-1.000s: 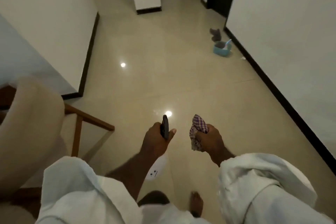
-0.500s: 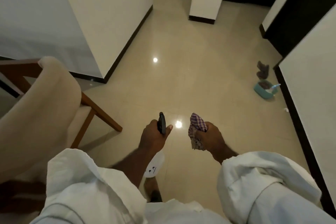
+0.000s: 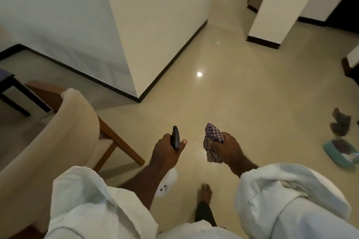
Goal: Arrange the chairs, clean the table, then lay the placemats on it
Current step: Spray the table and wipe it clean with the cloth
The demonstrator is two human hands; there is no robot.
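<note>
Glossy beige floor tiles (image 3: 242, 103) spread out under me, with one bright glint of a lamp on them ahead. My right hand (image 3: 228, 148) is closed round a bunched purple-and-white checked cloth (image 3: 212, 137). The fingers curl over it so that one end sticks up above the fist and the other hangs below. My left hand (image 3: 165, 151) grips a spray bottle (image 3: 175, 139) at the neck. Its black trigger head stands up beside my thumb and its white body hangs under my wrist, partly hidden by the forearm. The two hands are about level in front of me, near each other but apart, over the floor. Both forearms come out of rolled white sleeves (image 3: 281, 190), and between them, lower down, one bare foot (image 3: 205, 192) is on the tiles. Close by my left elbow stands a chair (image 3: 58, 132) with a curved cream padded back and slanting brown wooden legs. Beyond it, at the left edge, I see part of a dark-framed piece of furniture (image 3: 11, 89). A white wall corner (image 3: 151, 25) with dark skirting juts out ahead, and a white pillar (image 3: 275, 6) stands further right. Off to the right lie a pair of dark slippers (image 3: 340, 124) and, just beside them, a blurred teal thing (image 3: 338, 153) that I cannot identify.
</note>
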